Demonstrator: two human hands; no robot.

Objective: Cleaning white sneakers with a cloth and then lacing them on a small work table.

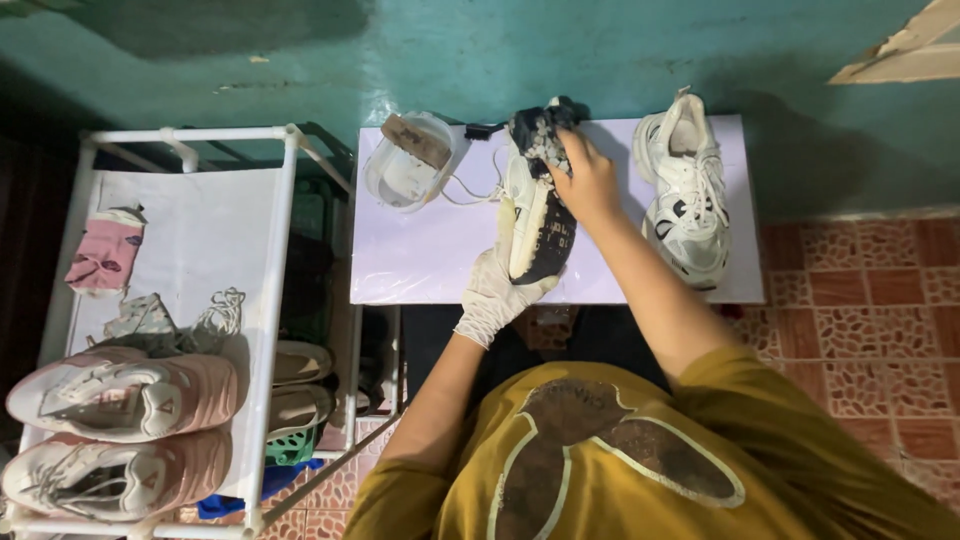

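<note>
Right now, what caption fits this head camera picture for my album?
Gloved left hand holds a white shoe sole-up while the bare right hand presses a dark cloth on it.

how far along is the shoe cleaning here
Partly through, by the look of it. In hand: the gloved left hand holds a white sneaker sole-up while the bare right hand presses a dark cloth on it. Its mate waits upright on the white table; whether it is cleaned I cannot tell. A tub holds a brush. Two pink sneakers sit on the rack.
</note>
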